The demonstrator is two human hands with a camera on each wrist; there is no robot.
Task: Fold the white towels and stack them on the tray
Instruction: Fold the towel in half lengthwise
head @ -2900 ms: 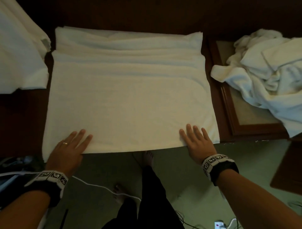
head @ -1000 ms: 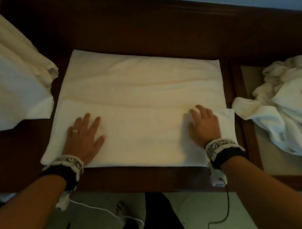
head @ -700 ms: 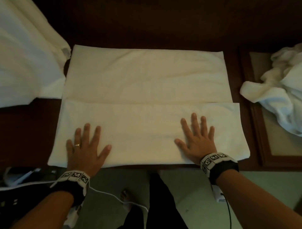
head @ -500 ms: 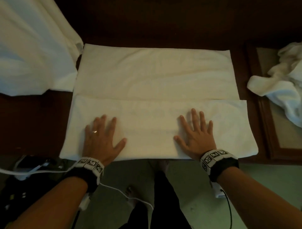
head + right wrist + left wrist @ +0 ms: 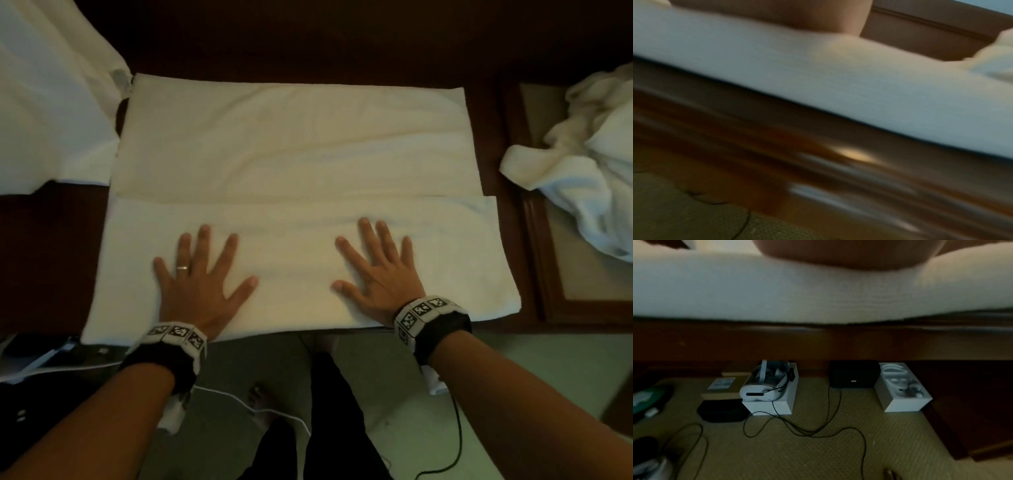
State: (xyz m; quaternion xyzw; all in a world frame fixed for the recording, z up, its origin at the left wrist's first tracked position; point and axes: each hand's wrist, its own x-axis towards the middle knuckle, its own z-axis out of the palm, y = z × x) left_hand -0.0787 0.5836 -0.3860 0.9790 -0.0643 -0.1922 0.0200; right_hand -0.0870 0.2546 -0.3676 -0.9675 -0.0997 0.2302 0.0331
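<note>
Left hand (image 5: 202,287) and right hand (image 5: 380,274) press flat, fingers spread, on the folded white terry towel (image 5: 294,157) on the dark wooden table (image 5: 44,240). White cloth (image 5: 51,102) lies left; crumpled white towels (image 5: 589,171) cover the brown framed tray (image 5: 537,240) right.

I am seeing a dark wooden worktop (image 5: 51,246) carrying a white towel (image 5: 298,164) that is lying spread across its middle, the near part doubled over the far part. A second white cloth (image 5: 44,102) is lying at the far left. A wooden tray (image 5: 534,240) is sitting at the right, and a crumpled towel heap (image 5: 589,171) is spilling over it.
</note>
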